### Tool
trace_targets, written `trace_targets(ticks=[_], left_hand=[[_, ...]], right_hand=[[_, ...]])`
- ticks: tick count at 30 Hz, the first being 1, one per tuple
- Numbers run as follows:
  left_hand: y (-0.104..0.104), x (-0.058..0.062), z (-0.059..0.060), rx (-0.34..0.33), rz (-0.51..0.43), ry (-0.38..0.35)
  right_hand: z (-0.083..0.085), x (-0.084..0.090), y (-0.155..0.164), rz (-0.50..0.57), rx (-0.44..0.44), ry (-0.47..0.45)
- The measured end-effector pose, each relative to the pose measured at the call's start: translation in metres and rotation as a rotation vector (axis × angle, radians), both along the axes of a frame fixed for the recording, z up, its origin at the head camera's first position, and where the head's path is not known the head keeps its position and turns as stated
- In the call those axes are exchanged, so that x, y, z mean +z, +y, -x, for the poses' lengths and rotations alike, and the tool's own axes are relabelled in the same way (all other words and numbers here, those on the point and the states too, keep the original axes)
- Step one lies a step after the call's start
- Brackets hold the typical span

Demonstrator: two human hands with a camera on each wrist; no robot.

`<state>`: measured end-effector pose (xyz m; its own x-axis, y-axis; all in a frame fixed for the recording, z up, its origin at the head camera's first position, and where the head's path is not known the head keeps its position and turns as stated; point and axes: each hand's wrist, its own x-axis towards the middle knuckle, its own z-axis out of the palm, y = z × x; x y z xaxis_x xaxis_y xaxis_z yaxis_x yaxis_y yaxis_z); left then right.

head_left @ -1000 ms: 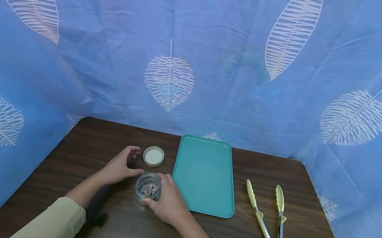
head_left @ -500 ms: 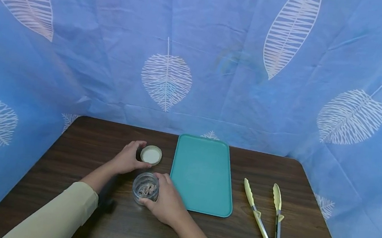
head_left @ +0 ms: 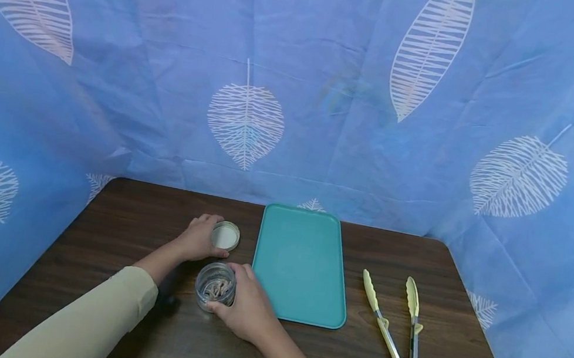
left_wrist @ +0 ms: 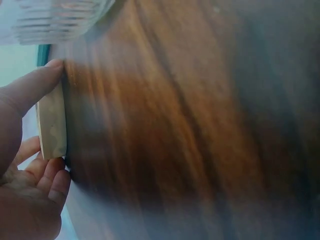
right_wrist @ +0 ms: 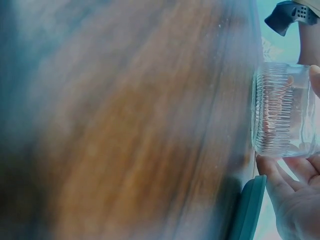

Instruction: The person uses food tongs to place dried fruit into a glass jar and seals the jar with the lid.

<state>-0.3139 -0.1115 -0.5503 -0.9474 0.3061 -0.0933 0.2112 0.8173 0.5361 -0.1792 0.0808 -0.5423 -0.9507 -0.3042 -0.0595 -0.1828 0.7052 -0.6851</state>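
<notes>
I can read no label or writing on anything here. My right hand point(head_left: 246, 307) is curled round a small clear glass jar point(head_left: 215, 286) with ribbed walls, standing upright and open on the dark wooden table point(head_left: 117, 224), just left of the teal tray point(head_left: 301, 263); pale brownish strips lie inside it, too small to identify. Just beyond the jar, my left hand point(head_left: 198, 238) pinches the jar's round cream lid point(head_left: 225, 235) by its rim, thumb on one side and fingers on the other; the lid lies flat on the table, inner side up. Both forearms reach forward in beige sleeves. Yellow-tipped tongs point(head_left: 397, 327) lie to the right of the tray, well apart from my hands.
</notes>
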Motion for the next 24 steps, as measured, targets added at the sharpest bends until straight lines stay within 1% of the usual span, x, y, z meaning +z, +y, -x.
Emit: trace_targets(ticks=[5, 10, 24], left_hand=[[0.002, 0.003, 0.000, -0.002, -0.005, -0.009], [-0.001, 0.001, -0.002, -0.002, -0.006, 0.004], [-0.015, 0.003, -0.013, 0.011, -0.041, 0.029]], right_hand=[[0.000, -0.001, 0.001, 0.009, 0.006, 0.012], [-0.002, -0.002, 0.001, -0.003, 0.015, 0.045], [-0.003, -0.004, 0.001, 0.022, 0.001, 0.022]])
